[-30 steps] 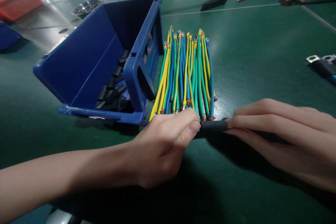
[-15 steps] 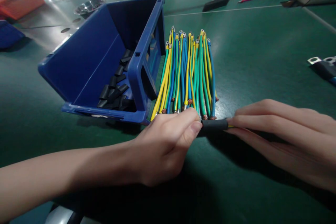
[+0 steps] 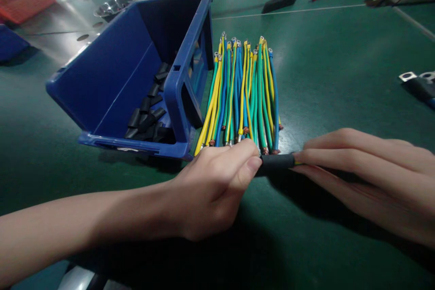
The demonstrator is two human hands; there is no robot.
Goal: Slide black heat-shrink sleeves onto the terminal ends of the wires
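Observation:
My left hand (image 3: 220, 181) is closed, its thumb and fingers pinching the left end of a short black heat-shrink tube (image 3: 277, 162). From the tube's right end a bit of yellow-green wire (image 3: 297, 163) shows, and my right hand (image 3: 360, 172) pinches it between thumb and fingertips. Most of that wire is hidden by the fingers. Just beyond my hands lies a row of yellow, green and blue cables (image 3: 243, 95), with ring lugs at the far ends and mostly bare copper strands at the near ends.
Left of the cables stands a blue plastic bin (image 3: 102, 86) with several black tubes (image 3: 146, 120) inside. A metal bowl (image 3: 113, 5) and an orange basket (image 3: 27, 1) are farther back. Lugged cables with black sleeves (image 3: 421, 88) lie at the right edge.
Almost nothing differs. Both hands keep their hold on the tube and wire, while the view has shifted very slightly.

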